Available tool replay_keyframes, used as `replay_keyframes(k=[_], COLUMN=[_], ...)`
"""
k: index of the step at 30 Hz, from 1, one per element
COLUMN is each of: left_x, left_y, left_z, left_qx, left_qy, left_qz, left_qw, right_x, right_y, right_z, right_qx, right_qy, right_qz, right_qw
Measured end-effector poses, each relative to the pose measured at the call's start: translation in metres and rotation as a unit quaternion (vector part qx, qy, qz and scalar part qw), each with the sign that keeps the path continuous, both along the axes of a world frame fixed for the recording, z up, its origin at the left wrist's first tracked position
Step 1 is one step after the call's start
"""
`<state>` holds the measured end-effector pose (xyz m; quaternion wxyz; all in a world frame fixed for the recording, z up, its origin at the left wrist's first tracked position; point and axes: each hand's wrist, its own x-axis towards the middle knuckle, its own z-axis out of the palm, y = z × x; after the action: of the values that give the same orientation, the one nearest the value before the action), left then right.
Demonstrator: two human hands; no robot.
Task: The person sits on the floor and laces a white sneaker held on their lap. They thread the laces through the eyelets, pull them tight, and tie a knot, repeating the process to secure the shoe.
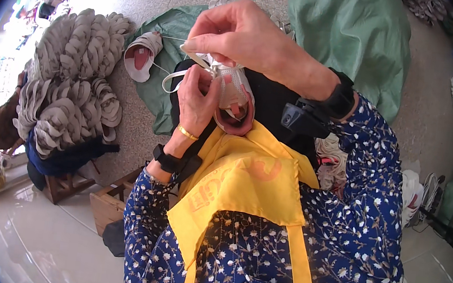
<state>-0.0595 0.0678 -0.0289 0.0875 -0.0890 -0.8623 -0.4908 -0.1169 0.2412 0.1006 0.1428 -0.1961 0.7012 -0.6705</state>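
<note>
A white shoe (237, 89) with a pink lining rests on my lap, its opening toward me. My left hand (195, 99) is closed at the shoe's lacing, fingertips pinching a white shoelace (173, 80) that loops out to the left. Above it, my right hand (230, 31) is raised and closed, thumb and finger gripping a flat length of the same lace drawn up from the shoe. A second white shoe (141, 55) with a pink inside lies at the left, and a thin cord runs from near it toward my right hand.
Stacks of grey shoe pieces (76, 49) stand at the left on a low support. Green sacking (352, 38) lies at the far right, with another green sheet (158, 96) under the second shoe. A wooden box (105, 206) sits near my left elbow; shoes (411, 192) lie at the right.
</note>
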Motion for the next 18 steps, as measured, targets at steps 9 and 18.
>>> replay_keyframes(k=[9,18], left_x=[0.001,-0.026], left_y=[-0.007,-0.014], left_z=[0.012,0.029], left_qx=[0.02,0.257], left_qy=[-0.021,-0.195], left_qz=[-0.01,-0.201], left_qw=[1.0,0.925], right_x=[-0.002,0.002], right_y=[0.018,0.016], right_z=[-0.011,-0.015], right_qx=[-0.004,0.009], right_qy=[0.04,0.052], right_qz=[-0.005,0.017], right_qw=[0.999,0.998])
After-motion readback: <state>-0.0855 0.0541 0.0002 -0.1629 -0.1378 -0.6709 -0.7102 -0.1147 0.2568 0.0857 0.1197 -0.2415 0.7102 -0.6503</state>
